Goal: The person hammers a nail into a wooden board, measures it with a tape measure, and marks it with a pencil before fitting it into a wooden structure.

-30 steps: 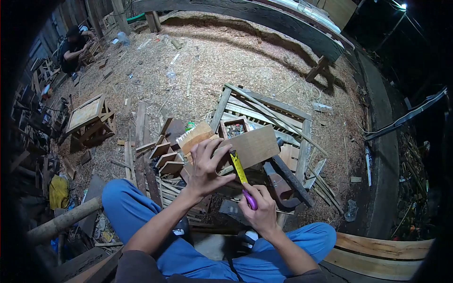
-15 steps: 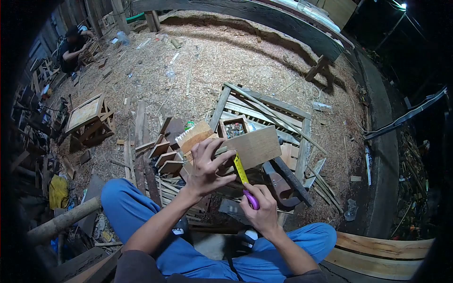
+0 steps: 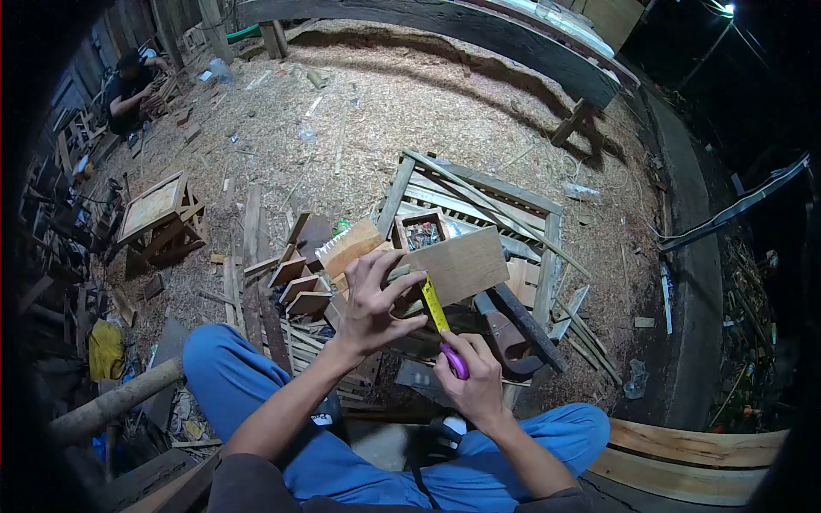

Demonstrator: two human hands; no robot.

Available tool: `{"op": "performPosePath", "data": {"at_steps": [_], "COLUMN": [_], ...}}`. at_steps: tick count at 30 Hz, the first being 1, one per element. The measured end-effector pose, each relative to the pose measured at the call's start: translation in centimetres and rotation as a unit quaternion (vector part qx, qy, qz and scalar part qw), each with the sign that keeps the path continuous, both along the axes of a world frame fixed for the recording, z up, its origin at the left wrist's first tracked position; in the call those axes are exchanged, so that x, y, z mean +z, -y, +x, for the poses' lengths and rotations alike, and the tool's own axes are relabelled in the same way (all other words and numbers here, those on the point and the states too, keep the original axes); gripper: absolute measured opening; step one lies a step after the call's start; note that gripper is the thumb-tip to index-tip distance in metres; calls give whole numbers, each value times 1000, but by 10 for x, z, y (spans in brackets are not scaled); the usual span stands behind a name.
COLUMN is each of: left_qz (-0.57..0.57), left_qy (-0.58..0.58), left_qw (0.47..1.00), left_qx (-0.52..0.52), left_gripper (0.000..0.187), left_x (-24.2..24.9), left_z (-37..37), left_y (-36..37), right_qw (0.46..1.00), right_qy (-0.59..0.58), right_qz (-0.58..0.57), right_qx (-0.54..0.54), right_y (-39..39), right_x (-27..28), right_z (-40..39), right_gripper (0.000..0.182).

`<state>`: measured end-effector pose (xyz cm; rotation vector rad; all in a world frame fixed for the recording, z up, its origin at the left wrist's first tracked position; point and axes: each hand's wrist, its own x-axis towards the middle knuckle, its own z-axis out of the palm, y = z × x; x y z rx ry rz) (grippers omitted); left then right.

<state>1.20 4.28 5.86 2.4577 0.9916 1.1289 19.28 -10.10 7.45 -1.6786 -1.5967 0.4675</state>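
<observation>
My right hand (image 3: 472,383) is wrapped round a purple tape measure (image 3: 455,362). Its short length of yellow blade (image 3: 434,305) runs up to the lower edge of a flat wooden board (image 3: 462,264). My left hand (image 3: 373,301) is at the board's left end, fingers bent around it, with the index fingertip by the blade's upper end. The left thumb lies apart from the index finger, near the blade. How the left fingers grip behind the board is partly hidden. A curved-edged wooden piece (image 3: 354,244) lies just beyond the left hand.
Beyond the board are a slatted wooden frame (image 3: 552,256) and a small box of hardware (image 3: 421,231). A hand saw (image 3: 511,340) lies at right, small wood blocks (image 3: 306,303) at left. A stool (image 3: 156,214) and a crouching person (image 3: 128,96) are farther left; a long beam (image 3: 445,26) spans the back.
Both hands, the board and the tape measure hold nearly the same positions. The view has shifted very slightly.
</observation>
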Motion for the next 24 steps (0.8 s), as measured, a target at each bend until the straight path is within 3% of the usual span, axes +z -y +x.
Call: {"op": "performPosePath", "data": {"at_steps": [6,10,12,14,16,24], "left_qz": [7,-18,-32,-26,-53,-133], "left_qy": [-3,15,10,-5,-37,-138], "left_qw": [1000,1000,999,998,981,943], "left_qx": [0,20,-31,-64,-184,-272], "left_gripper": [76,82,86,83,80,80], "left_x": [0,3,8,10,3,-39], "left_z": [0,-2,-8,-14,-19,-34], "left_y": [0,-4,-8,-9,-4,28], "right_qw": [1000,988,979,982,986,996], "right_qy": [7,58,62,61,68,53], "right_qz": [-7,108,127,115,92,-5], "right_qx": [-3,-90,-146,-136,-120,-75], "right_y": [0,-12,-15,-10,-5,5], "right_x": [1,15,30,27,24,8], "right_z": [2,40,56,59,54,38], "right_gripper": [35,35,34,34,33,34]}}
